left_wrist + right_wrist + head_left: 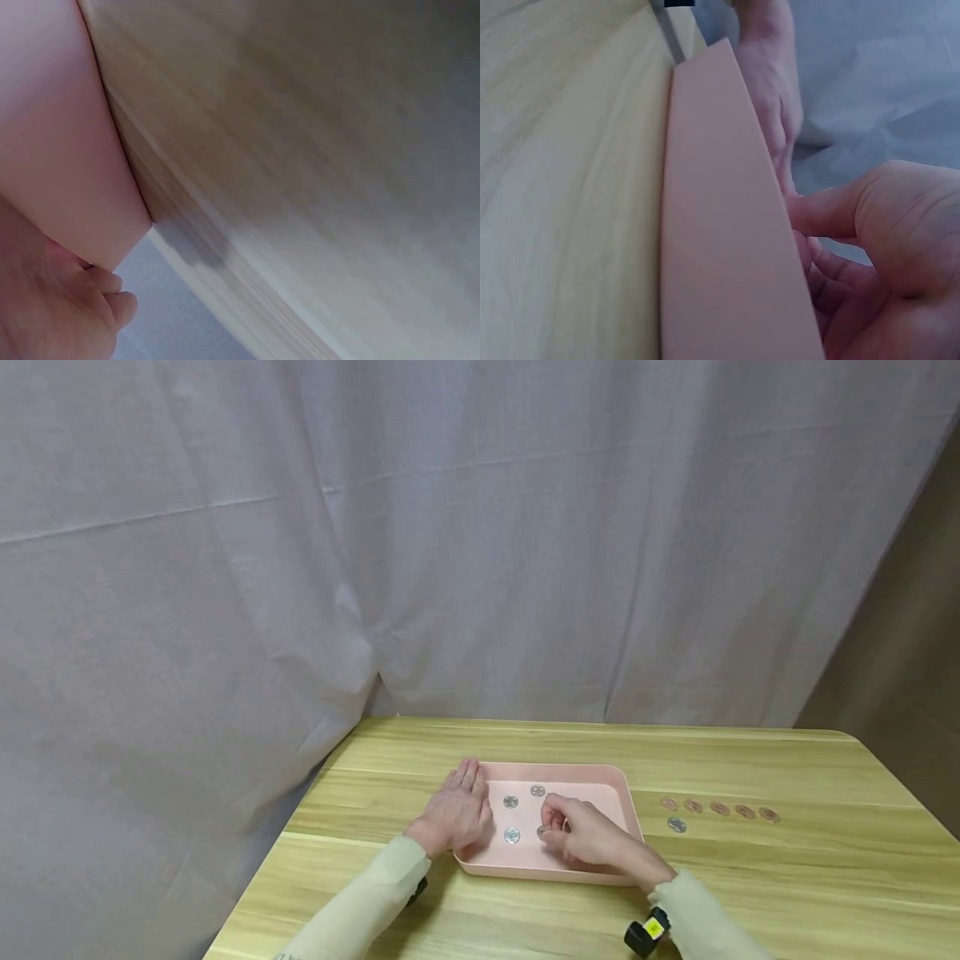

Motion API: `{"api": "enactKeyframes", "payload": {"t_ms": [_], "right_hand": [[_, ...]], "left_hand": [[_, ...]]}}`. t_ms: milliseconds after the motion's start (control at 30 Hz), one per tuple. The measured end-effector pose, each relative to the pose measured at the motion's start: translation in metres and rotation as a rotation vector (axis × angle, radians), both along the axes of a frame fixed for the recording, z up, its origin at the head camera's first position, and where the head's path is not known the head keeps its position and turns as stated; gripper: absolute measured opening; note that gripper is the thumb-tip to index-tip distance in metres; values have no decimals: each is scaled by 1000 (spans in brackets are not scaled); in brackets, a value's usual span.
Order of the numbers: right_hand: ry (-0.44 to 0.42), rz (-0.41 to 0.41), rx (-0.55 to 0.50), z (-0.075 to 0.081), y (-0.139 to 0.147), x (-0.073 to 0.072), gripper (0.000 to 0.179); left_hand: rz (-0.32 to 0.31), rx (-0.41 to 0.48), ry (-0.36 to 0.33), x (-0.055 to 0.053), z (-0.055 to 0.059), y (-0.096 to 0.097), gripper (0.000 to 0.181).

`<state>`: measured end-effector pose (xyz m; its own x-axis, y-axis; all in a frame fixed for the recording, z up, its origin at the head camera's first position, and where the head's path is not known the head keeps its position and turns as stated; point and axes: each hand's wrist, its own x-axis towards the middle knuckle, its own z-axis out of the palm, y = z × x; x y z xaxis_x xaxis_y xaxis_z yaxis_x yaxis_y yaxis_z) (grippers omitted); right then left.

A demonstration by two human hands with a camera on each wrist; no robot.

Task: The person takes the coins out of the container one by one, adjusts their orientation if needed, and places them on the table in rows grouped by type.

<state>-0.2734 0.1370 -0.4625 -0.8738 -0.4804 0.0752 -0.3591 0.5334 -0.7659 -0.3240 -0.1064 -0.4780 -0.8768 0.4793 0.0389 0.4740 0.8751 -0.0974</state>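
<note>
The right hand [588, 835] apparently pinches a round silver metal coin [542, 832] in the pink rectangular plastic tray [525, 873]; the left hand [456, 810], fingers extended, touches its rim. Light but slick, the coin likely suits an edge grip.

Pink tray [724, 217] side wall fills center, running 12 to 6 o'clock. Wood table [570, 195] at 9. Right hand [900, 240] at 4, thumb pointing to 9, its tip at the rim, contact unclear; other fingers curled, fingertips partly hidden by the wall. Left hand [772, 97] at 1, behind the wall. Grey cloth [877, 82] at 2. Small black item [679, 3] at 12, cut off.
</note>
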Motion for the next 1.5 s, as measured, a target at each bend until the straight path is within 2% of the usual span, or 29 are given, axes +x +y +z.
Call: {"api": "enactKeyframes", "payload": {"t_ms": [300, 733, 1133, 1500], "right_hand": [[38, -63, 1, 6, 20, 3, 14], [3, -157, 1, 7, 52, 5, 13], [55, -141, -27, 13, 72, 4, 13], [50, -221, -14, 12, 108, 2, 11]], "left_hand": [[5, 16, -18, 2, 1, -1, 62], [10, 16, -27, 4, 3, -4, 62], [17, 39, -24, 6, 2, -5, 61], [1, 16, -9, 5, 1, -5, 61]]}}
